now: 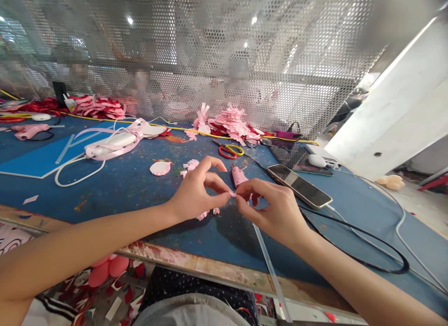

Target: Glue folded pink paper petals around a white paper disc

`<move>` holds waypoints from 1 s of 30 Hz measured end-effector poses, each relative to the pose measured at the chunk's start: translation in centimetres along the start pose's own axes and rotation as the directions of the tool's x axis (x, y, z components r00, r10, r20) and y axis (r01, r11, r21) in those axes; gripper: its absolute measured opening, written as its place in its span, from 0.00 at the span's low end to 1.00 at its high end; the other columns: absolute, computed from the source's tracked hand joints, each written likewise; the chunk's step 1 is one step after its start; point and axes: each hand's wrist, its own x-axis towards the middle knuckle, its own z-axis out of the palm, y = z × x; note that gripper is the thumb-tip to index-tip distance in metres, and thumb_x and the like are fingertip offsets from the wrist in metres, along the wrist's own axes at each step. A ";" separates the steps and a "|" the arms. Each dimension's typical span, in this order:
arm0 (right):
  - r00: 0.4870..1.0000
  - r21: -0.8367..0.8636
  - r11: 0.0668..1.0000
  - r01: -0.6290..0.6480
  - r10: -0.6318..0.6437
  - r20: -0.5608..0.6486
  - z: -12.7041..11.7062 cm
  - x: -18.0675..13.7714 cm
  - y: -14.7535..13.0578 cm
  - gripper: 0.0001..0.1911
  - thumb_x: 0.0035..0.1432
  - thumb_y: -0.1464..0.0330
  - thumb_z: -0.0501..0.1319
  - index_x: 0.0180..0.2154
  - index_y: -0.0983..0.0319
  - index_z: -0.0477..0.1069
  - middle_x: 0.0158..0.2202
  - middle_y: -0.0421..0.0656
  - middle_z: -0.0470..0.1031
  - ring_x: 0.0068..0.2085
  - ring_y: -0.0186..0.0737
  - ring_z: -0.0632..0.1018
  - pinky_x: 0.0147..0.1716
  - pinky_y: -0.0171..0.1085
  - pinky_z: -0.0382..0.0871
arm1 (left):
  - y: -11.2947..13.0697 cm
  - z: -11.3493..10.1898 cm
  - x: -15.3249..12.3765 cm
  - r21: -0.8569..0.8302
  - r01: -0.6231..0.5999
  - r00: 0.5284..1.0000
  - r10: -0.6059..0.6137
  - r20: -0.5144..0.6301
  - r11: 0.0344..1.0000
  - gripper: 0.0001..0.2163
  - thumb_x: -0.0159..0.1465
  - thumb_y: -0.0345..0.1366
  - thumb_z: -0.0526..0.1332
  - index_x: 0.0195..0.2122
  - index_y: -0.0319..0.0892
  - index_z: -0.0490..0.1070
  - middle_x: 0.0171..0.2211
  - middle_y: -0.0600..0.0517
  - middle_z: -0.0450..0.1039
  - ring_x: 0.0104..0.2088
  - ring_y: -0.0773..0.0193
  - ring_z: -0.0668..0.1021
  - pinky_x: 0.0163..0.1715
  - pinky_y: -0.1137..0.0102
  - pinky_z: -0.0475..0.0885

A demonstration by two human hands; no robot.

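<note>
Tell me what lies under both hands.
Pink scraps lie under the left hand on the blue table; a clear stick runs under the right hand, its top hidden.

The glue gun (239, 175) lies behind the ribbon piece (233, 194), phone (299, 186) to its right, scissors (229, 151) farther back.

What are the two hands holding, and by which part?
A small pink piece, pinched at its two sides between the fingers of the left hand and the right hand.
</note>
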 end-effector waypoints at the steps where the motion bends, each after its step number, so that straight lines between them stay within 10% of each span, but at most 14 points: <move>1: 1.000 0.003 1.000 -0.002 0.002 0.008 0.0 0.0 0.0 0.03 0.52 0.71 0.58 0.29 0.61 0.70 0.22 0.36 0.73 0.21 0.28 0.70 0.24 0.29 0.64 | 0.0 0.0 0.1 -0.045 0.036 0.999 -0.035 0.011 0.998 0.19 0.52 0.27 0.65 0.40 0.45 0.57 0.26 0.56 0.77 0.26 0.67 0.79 0.30 0.74 0.72; 13: 1.000 0.026 1.000 -0.005 0.005 0.022 -0.1 0.0 -0.1 0.05 0.54 0.71 0.57 0.26 0.61 0.69 0.20 0.35 0.71 0.21 0.27 0.69 0.22 0.28 0.64 | -0.1 -0.1 0.4 -0.231 0.217 0.975 -0.200 0.097 0.948 0.19 0.51 0.29 0.67 0.38 0.44 0.57 0.25 0.56 0.76 0.26 0.65 0.79 0.28 0.73 0.71; 30: 0.999 -0.070 0.998 0.007 -0.005 0.032 0.0 -0.2 -0.3 0.05 0.50 0.73 0.57 0.24 0.61 0.68 0.19 0.36 0.70 0.19 0.28 0.69 0.21 0.28 0.62 | 0.1 0.4 -0.8 0.435 -0.324 0.942 0.330 0.064 0.840 0.16 0.56 0.26 0.61 0.41 0.46 0.56 0.30 0.57 0.78 0.33 0.65 0.81 0.38 0.70 0.72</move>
